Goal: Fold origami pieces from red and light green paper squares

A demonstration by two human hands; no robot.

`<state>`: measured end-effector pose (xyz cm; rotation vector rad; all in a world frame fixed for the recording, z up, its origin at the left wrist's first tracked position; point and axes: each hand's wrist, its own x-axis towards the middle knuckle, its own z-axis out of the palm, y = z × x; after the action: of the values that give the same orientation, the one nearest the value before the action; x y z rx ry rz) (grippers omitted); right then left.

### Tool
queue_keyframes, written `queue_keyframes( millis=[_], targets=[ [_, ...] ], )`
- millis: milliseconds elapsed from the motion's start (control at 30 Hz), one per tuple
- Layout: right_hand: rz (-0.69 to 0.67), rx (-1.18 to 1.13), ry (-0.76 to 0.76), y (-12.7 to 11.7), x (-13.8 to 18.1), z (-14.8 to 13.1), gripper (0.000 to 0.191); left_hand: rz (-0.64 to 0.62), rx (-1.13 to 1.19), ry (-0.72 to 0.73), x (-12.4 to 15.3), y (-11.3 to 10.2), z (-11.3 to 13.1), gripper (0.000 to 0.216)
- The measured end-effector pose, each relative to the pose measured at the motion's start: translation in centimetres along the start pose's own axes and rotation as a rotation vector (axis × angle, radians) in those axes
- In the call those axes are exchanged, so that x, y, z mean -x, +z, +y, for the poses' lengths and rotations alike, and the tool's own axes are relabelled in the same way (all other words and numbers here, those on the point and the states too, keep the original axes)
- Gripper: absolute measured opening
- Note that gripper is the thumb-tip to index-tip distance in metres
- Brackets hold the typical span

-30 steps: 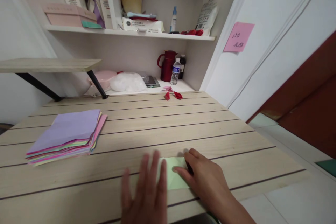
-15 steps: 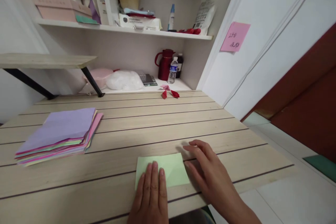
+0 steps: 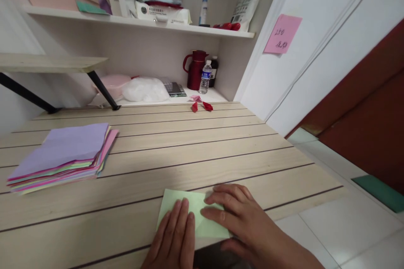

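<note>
A folded light green paper (image 3: 197, 206) lies near the front edge of the wooden table (image 3: 189, 151). My left hand (image 3: 173, 237) lies flat on the paper's left part, fingers together and stretched out. My right hand (image 3: 243, 218) rests on the paper's right part, fingers extended and pressing down, the thumb at the table's edge below the paper. Neither hand grips anything.
A stack of coloured paper sheets (image 3: 63, 155), purple on top, sits at the left. Small red folded paper pieces (image 3: 202, 106) lie at the table's far edge. Behind are a red jug (image 3: 194, 69), a water bottle (image 3: 205, 77) and shelves. A pink note (image 3: 282, 33) sticks on the right wall.
My right hand has moved left onto the green paper's right part. My left hand stays flat on the paper. The view has tilted downward slightly.
</note>
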<state>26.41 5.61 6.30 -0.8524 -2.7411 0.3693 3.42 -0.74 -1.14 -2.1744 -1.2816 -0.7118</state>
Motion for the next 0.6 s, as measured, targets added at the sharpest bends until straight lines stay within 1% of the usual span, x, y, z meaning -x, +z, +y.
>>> queue_keyframes(
  millis=[33,100,167,233,300,400,500,600],
  targets=[
    [0.007,-0.035,0.000,-0.3,-0.1,-0.1,0.049,0.021,-0.005,0.022,0.4,0.0,-0.1,0.040],
    [0.031,-0.109,-0.006,-0.6,-0.3,-0.2,0.036,0.040,0.005,0.052,0.9,-0.1,-0.3,0.039],
    [0.063,-0.195,-0.012,-0.8,-0.7,0.1,0.018,0.014,0.038,0.054,1.2,-0.1,-0.5,0.039],
    [0.097,-0.291,-0.011,-0.8,-1.3,0.7,0.008,-0.025,0.062,0.038,1.3,-0.1,-0.4,0.039],
    [0.132,-0.390,0.010,-0.8,-2.0,1.3,0.010,-0.036,0.048,0.003,1.1,-0.1,-0.1,0.038],
    [0.173,-0.476,0.072,-0.7,-3.2,1.8,0.017,0.000,0.004,-0.056,0.9,0.1,0.3,0.032],
    [0.182,-0.430,0.152,-0.5,-4.2,1.6,0.019,0.090,-0.009,-0.048,1.0,0.5,0.4,0.024],
    [0.173,-0.336,0.250,-0.1,-5.1,1.1,0.019,0.190,-0.036,-0.010,1.2,1.1,0.5,0.027]
  ],
)
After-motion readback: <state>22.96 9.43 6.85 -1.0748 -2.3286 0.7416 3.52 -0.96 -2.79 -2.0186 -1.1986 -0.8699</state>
